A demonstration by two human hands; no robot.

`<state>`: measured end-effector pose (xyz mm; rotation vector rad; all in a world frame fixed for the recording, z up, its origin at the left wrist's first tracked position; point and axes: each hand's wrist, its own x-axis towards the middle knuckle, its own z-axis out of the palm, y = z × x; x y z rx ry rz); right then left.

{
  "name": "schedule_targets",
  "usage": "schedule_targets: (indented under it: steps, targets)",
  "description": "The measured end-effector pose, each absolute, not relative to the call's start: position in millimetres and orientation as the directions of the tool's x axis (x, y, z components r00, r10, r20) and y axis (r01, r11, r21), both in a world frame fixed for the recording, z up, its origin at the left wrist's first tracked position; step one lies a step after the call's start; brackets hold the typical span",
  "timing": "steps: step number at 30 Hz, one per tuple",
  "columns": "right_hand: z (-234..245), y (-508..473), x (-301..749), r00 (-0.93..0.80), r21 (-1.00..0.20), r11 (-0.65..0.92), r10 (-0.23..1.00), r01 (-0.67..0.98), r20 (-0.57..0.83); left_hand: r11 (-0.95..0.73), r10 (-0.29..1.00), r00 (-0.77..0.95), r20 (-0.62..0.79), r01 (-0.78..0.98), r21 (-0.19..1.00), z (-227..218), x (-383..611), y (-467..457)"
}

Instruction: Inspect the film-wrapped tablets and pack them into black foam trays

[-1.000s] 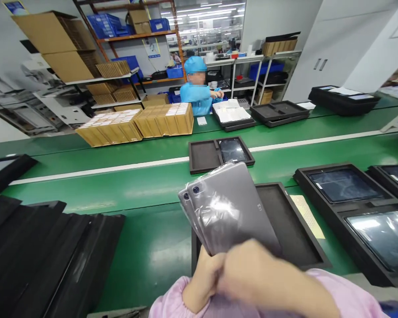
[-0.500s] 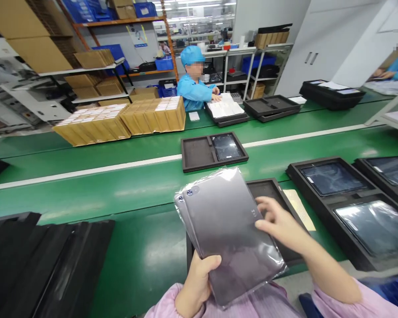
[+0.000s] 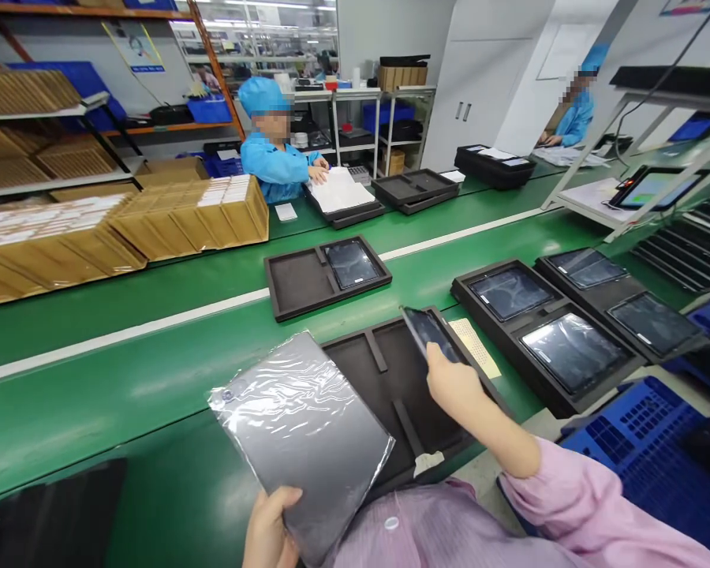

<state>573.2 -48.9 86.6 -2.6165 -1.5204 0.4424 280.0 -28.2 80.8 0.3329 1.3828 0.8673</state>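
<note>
A grey tablet in a clear plastic sleeve (image 3: 308, 426) is gripped at its lower left edge by my left hand (image 3: 272, 525), thumb on top. Its back with the camera ring faces up. My right hand (image 3: 458, 386) is closed on a second tablet (image 3: 431, 335), which tilts over the right part of a black foam tray (image 3: 364, 386). Both compartments visible in that tray hold nothing. Part of the tray is hidden behind the sleeved tablet and my right arm.
Ahead lies a foam tray (image 3: 296, 288) with one tablet in its right side. To the right, foam trays (image 3: 559, 312) hold several tablets. A yellow dotted sheet (image 3: 476, 347) lies beside my tray. Cardboard dividers (image 3: 189, 221) and a co-worker in blue (image 3: 275, 162) are across the bench.
My right hand has moved from the sleeved tablets to over the tray, now with one tablet in it. My left hand keeps the other. The view has turned right.
</note>
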Motion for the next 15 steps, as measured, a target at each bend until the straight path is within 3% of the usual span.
schedule_targets:
  steps: [2,5,9,12,15]
  targets:
    - [58,-40,554,0.452,-0.189,-0.509,0.848,0.840,-0.277,0.667,0.680,-0.040,-0.732,-0.382,0.640,83,286,-28]
    - [33,-34,543,0.384,-0.310,-0.477,0.868,0.823,-0.315,0.679,0.669,0.011,-0.744,-0.417,0.604,90,295,-30]
    - [56,-37,551,0.259,-0.519,-0.381,0.920,0.765,-0.293,0.678,0.690,0.057,-0.721,-0.400,0.617,101,303,-35]
    - [93,-37,558,0.056,-0.726,-0.129,0.991,0.675,-0.124,0.670,0.716,0.105,-0.690,-0.381,0.637,107,308,-39]
    - [121,-36,558,-0.052,-0.745,0.082,0.997,0.662,0.064,0.661,0.743,0.187,-0.643,-0.360,0.659,112,313,-40]
